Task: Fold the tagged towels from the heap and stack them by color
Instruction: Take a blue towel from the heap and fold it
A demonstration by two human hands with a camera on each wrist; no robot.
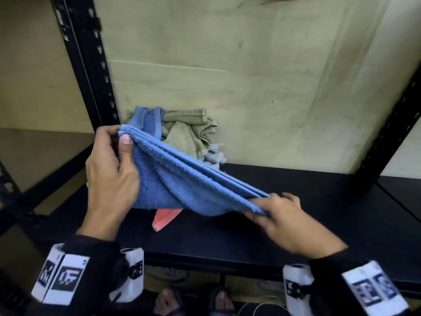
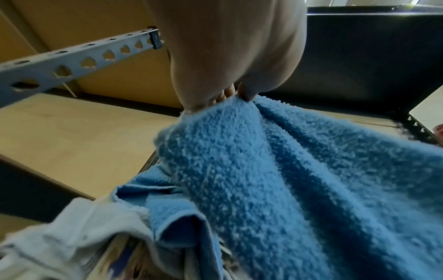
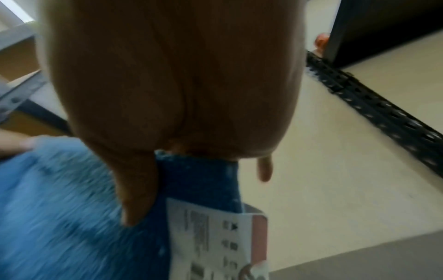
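Observation:
A blue towel [image 1: 182, 185], folded into several layers, hangs in the air above the black shelf [image 1: 319, 213]. My left hand [image 1: 114, 165] pinches its upper left corner, thumb on top. My right hand [image 1: 280, 215] pinches the lower right corner. From the left wrist the blue towel [image 2: 287, 180] drops away from the fingertips [image 2: 244, 92]. The right wrist view shows the blue towel [image 3: 72, 208] with a white printed tag [image 3: 210, 236] by my thumb. The heap [image 1: 182, 131] of blue, green and pale towels lies against the back wall. A pink towel [image 1: 165, 218] peeks out underneath.
Black slotted uprights [image 1: 91, 65] frame the shelf at left and at right [image 1: 387, 133]. A pale board wall [image 1: 250, 76] closes the back. A pale grey cloth [image 2: 72, 227] lies below the left wrist. Feet in sandals [image 1: 193, 302] show under the shelf's front edge.

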